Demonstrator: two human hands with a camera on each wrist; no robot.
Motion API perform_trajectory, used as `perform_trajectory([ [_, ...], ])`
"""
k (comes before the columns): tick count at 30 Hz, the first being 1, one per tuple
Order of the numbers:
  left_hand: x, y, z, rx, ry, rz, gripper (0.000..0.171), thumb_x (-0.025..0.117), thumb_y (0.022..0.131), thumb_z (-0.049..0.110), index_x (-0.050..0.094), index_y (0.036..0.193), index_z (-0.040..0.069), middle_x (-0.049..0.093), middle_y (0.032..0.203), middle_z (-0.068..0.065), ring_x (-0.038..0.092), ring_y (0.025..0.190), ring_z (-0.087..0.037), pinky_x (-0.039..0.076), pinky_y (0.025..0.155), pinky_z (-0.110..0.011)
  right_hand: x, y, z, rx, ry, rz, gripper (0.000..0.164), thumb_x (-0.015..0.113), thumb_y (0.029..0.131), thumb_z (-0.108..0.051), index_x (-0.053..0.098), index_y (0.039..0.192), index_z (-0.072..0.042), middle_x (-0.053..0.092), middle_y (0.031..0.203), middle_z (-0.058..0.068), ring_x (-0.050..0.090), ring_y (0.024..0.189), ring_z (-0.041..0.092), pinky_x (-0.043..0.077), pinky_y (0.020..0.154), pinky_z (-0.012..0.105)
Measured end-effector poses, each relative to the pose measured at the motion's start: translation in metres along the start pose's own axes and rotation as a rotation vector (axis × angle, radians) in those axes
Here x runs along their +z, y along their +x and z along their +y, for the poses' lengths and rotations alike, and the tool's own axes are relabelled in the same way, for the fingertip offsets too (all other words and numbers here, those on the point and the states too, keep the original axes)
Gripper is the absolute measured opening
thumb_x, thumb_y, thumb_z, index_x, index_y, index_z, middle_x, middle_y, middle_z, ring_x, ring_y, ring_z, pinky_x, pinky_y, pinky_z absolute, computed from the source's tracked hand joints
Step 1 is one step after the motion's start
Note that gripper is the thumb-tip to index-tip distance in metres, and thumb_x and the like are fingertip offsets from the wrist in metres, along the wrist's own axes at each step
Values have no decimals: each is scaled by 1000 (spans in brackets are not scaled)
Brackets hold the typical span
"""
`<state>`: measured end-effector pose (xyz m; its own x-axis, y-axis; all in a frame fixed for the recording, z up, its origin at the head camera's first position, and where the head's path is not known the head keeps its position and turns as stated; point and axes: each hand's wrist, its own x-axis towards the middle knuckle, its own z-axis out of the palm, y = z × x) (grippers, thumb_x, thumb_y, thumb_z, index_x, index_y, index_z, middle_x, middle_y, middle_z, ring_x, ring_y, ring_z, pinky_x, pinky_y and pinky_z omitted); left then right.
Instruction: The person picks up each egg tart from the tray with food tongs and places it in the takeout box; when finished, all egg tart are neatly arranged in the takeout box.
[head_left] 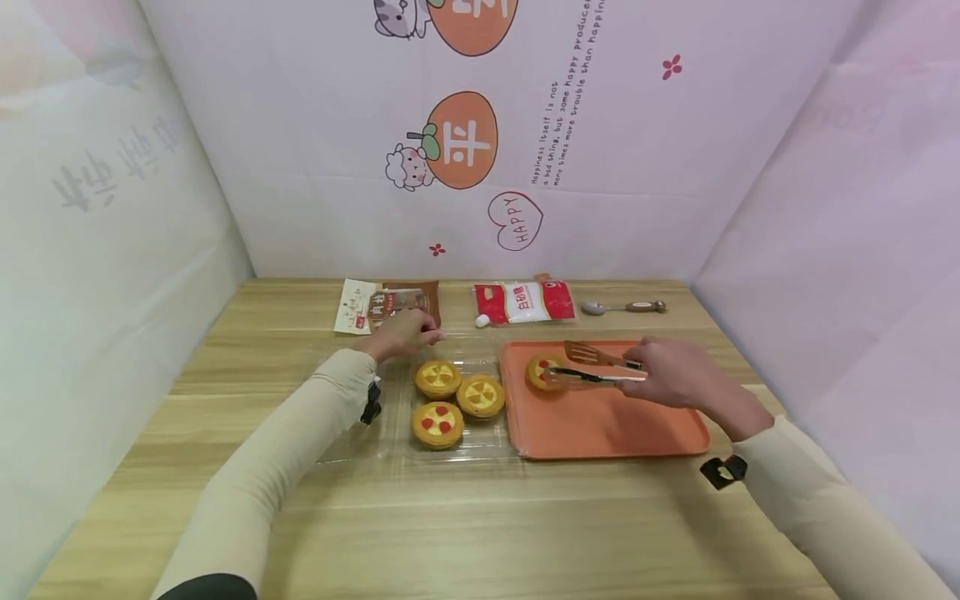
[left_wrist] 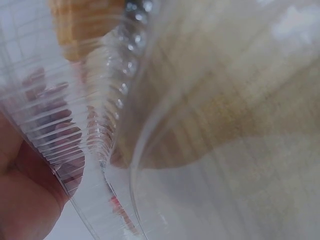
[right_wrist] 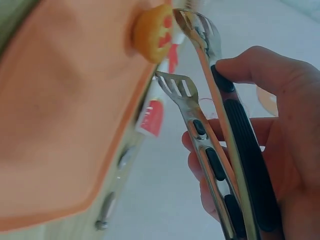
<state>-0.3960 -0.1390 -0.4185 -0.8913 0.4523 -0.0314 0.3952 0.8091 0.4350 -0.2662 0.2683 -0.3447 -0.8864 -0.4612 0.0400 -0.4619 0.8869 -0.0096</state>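
Observation:
My right hand [head_left: 671, 371] holds metal serving tongs [right_wrist: 225, 135] with dark grips and slotted ends. The tongs' ends stand apart, one of them close to an egg tart [right_wrist: 150, 35] with red toppings on the orange tray [head_left: 607, 433]. Whether they touch cannot be made out. My left hand [head_left: 405, 333] grips the back edge of an open clear plastic box [head_left: 480, 451]; its fingers show through the ribbed plastic in the left wrist view. Inside the box's right half sit three egg tarts: two with yellow pieces [head_left: 438, 378] and one with red pieces [head_left: 437, 425].
Behind the box lie a brown-and-cream packet [head_left: 356, 304] and a red-and-white sugar bag [head_left: 525, 302]. A spoon [head_left: 626, 307] with a brown handle lies behind the tray. White printed cloth walls [head_left: 322, 167] enclose the wooden table [head_left: 450, 533] at the back and sides.

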Motion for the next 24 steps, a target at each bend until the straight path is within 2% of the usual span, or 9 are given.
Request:
perform_trajectory([
  [3, -1, -1, -1, -5, 1, 3, 27, 58, 100, 29, 69, 87, 8, 60, 75, 0, 50, 67, -14, 39, 63, -29, 10, -3, 3, 5, 9, -20, 33, 70, 84, -34, 72, 102, -6, 66, 88, 4, 57, 70, 14, 49, 62, 38],
  [10, 1, 1, -5, 18, -1, 10, 27, 59, 100, 28, 69, 87, 8, 61, 75, 0, 51, 66, -13, 40, 62, -28, 29, 2, -3, 18, 2, -30, 43, 72, 84, -35, 70, 111, -2, 66, 98, 11, 60, 76, 18, 51, 61, 40],
  [16, 3, 1, -4, 24, -7, 13, 27, 58, 100, 27, 68, 85, 7, 60, 74, 1, 49, 64, -12, 38, 60, -28, 38, 9, -8, 4, 1, 14, 40, 73, 83, -34, 71, 108, -4, 65, 94, 8, 59, 77, 19, 51, 61, 40],
  [24, 3, 0, -4, 9, -25, 14, 27, 58, 100, 27, 67, 84, 7, 59, 72, 1, 47, 61, -12, 37, 57, -28, 43, 11, -6, -6, 10, 33, 36, 74, 82, -33, 69, 103, -4, 62, 85, 4, 52, 66, 13, 46, 57, 35],
])
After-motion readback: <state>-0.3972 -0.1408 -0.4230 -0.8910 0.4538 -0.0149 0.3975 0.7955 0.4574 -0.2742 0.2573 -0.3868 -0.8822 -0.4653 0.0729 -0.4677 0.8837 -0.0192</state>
